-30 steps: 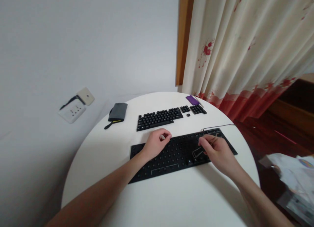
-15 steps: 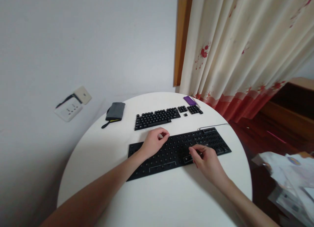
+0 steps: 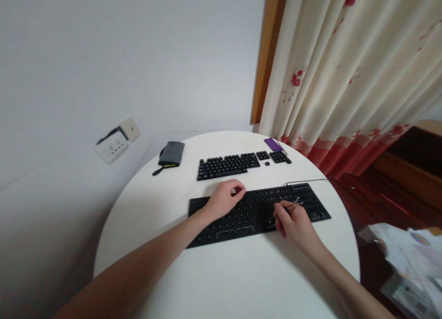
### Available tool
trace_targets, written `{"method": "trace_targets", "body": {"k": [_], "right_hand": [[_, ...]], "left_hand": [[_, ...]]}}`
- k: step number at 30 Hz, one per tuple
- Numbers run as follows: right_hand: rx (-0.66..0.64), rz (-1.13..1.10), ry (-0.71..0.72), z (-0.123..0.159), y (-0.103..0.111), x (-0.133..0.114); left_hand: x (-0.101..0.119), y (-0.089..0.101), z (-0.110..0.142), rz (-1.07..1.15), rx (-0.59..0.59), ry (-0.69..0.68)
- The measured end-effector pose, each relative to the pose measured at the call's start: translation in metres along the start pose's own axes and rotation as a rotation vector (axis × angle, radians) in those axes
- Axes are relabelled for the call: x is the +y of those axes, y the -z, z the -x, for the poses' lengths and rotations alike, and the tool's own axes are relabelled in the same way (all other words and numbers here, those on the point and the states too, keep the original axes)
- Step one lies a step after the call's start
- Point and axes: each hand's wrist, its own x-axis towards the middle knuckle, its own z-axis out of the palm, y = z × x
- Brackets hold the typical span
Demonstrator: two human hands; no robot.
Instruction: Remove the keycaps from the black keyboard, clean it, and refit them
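A black keyboard base [image 3: 253, 212] with most of its keycaps off lies on the round white table [image 3: 214, 282]. Over its upper left part rests my left hand [image 3: 226, 198], thumb and forefinger pinched together; whatever lies between them is too small to make out. My right hand [image 3: 293, 220] is closed above the right part of the base, gripping a thin wire tool [image 3: 296, 202] that looks like a keycap puller. Its ends stick out past the fingers; the rest is hidden. Behind the base, black keycaps [image 3: 228, 166] lie grouped in keyboard order, with one loose keycap [image 3: 267, 163] near them.
A grey pouch [image 3: 171, 154] with a strap sits at the back left. At the back right lies a purple item [image 3: 272, 144]. The keyboard cable [image 3: 307, 180] runs over the table's right edge. Wall and curtain [image 3: 311, 79] stand behind; plastic bags [image 3: 410, 259] are at the lower right.
The view has shifted, so the table sits further right. My right hand has turned slightly, and the wire tool's ends now show above its fingers. My left hand keeps its pinch.
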Motion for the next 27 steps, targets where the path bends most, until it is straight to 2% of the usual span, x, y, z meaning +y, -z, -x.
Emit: {"method": "trace_targets", "body": {"k": [4, 8, 12, 15, 18, 20, 23, 27], "right_hand": [[0.025, -0.226, -0.079, 0.0, 0.005, 0.004], [0.114, -0.306, 0.005, -0.011, 0.012, -0.021], [0.102, -0.313, 0.15, -0.044, 0.009, -0.053], [-0.002, -0.326, 0.209, -0.075, -0.004, -0.063], [-0.109, -0.354, 0.239, -0.097, -0.02, -0.059], [-0.131, -0.378, 0.248, -0.104, -0.03, -0.052], [-0.139, -0.38, 0.266, -0.103, -0.037, -0.041], [-0.181, -0.282, 0.334, -0.091, -0.036, -0.035]], "left_hand": [[0.0, 0.0, 0.0, 0.0, 0.0, -0.01], [0.0, 0.0, 0.0, 0.053, 0.007, 0.03], [0.001, 0.002, -0.001, 0.202, 0.009, 0.098], [0.0, 0.006, -0.003, 0.336, 0.025, 0.113], [-0.002, 0.01, -0.006, 0.439, 0.04, 0.138], [-0.004, 0.012, -0.007, 0.478, 0.034, 0.16], [-0.005, 0.012, -0.008, 0.49, 0.013, 0.177], [-0.003, 0.011, -0.007, 0.443, -0.066, 0.158]]}}
